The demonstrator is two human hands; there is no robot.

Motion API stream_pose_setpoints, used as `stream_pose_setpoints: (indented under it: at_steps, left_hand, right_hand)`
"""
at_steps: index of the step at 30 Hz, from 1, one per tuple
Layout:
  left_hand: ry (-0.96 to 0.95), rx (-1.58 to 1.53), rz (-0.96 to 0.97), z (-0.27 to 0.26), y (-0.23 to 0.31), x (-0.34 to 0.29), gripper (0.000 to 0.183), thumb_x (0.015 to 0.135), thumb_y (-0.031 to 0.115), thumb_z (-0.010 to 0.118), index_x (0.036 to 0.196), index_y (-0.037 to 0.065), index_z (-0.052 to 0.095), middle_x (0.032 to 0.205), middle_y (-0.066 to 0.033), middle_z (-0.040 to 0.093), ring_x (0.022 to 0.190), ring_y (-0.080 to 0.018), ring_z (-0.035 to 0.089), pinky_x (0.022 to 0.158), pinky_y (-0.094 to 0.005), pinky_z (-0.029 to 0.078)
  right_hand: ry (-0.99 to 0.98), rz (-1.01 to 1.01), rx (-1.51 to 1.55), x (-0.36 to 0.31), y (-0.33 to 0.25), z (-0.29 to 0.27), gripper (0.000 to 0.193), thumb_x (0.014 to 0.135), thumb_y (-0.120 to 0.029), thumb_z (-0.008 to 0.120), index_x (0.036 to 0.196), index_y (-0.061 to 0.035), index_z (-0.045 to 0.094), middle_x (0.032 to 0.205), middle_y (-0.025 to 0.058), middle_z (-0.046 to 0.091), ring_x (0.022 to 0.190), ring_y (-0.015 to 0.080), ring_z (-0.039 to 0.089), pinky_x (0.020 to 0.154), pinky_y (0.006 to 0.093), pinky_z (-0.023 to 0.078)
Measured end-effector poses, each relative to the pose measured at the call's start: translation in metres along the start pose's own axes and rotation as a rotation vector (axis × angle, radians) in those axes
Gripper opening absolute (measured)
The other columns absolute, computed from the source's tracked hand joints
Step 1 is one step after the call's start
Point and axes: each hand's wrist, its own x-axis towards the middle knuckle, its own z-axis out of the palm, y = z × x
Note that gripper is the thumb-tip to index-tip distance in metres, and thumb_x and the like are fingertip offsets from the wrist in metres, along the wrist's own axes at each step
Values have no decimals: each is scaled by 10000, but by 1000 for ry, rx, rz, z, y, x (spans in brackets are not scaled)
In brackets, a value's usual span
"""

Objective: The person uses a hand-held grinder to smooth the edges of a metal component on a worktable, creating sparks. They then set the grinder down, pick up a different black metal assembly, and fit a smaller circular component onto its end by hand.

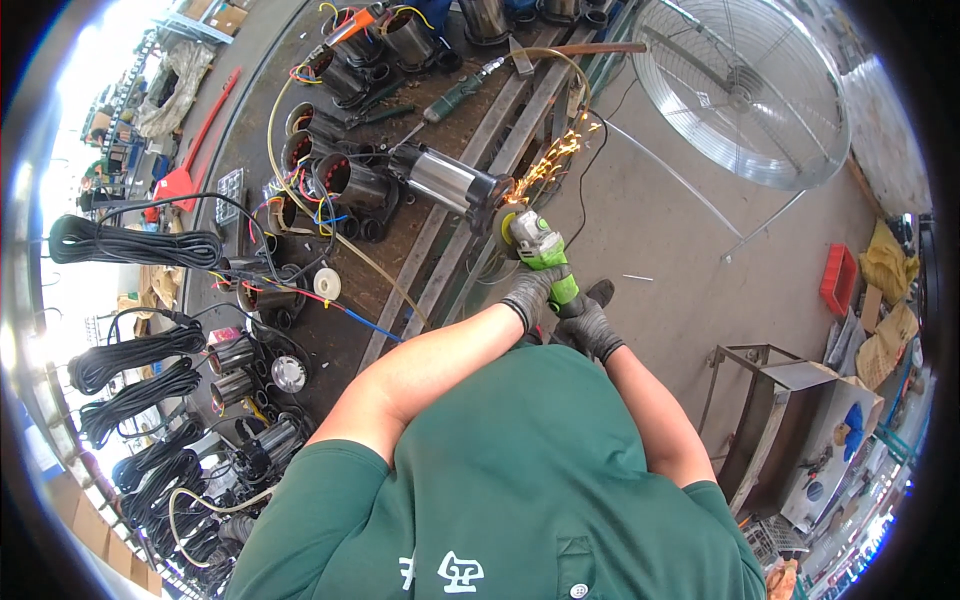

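Observation:
A green and grey angle grinder [541, 250] is held by both gloved hands. My left hand [530, 290] grips its body near the head, and my right hand [592, 328] grips the rear of the handle. The grinder's disc touches the end of a steel pump motor [450, 184] that lies on the workbench [400, 270]. Orange sparks [555, 160] fly up and to the right from the contact point.
Several dark motor housings [345, 180] with coloured wires crowd the bench. A clear hose [290, 180] loops across it. Black cable coils [135, 355] hang at the left. A large floor fan [745, 90] stands at the upper right, a metal frame [760, 400] and red crate [838, 280] farther right.

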Motion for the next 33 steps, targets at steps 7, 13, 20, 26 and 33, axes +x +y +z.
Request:
stream_pose_setpoints:
  at_steps: [7,13,20,26,33]
  left_hand:
    - [12,25,-19,4,-3,2,549,722,161,852,1201,131,585,1058,-73,675,923,-289,648,764,-484,548]
    - [20,28,2,-3,-6,7,535,729,171,846,1198,140,590,1038,-68,680,904,-279,653,720,-472,542]
    - [28,-33,-80,6,4,-4,572,705,133,860,1214,112,598,1098,-43,670,977,-243,635,846,-400,513]
    - [43,16,-54,9,1,-2,524,704,197,862,1156,158,600,997,-57,682,852,-265,652,617,-442,535]
    - [39,-20,-111,23,16,-23,528,730,116,833,1200,117,592,1071,-39,664,946,-239,624,825,-408,516]
  right_hand:
    - [9,-4,-41,6,19,-3,552,643,14,736,1175,-46,601,1034,45,658,972,213,603,869,340,499]
    - [-46,106,-121,-7,-27,-7,578,622,13,760,1178,-47,611,1078,70,674,1028,232,616,911,344,491]
    - [-15,60,-98,1,-5,-8,625,621,14,764,1223,-50,609,1147,73,668,1094,236,605,965,336,470]
    - [-39,79,5,7,16,-9,609,645,48,727,1232,-50,596,1115,64,663,1057,232,605,931,334,480]
    - [-6,-56,-40,-12,1,-14,474,670,-10,742,1126,-63,624,989,81,678,939,252,638,814,377,516]
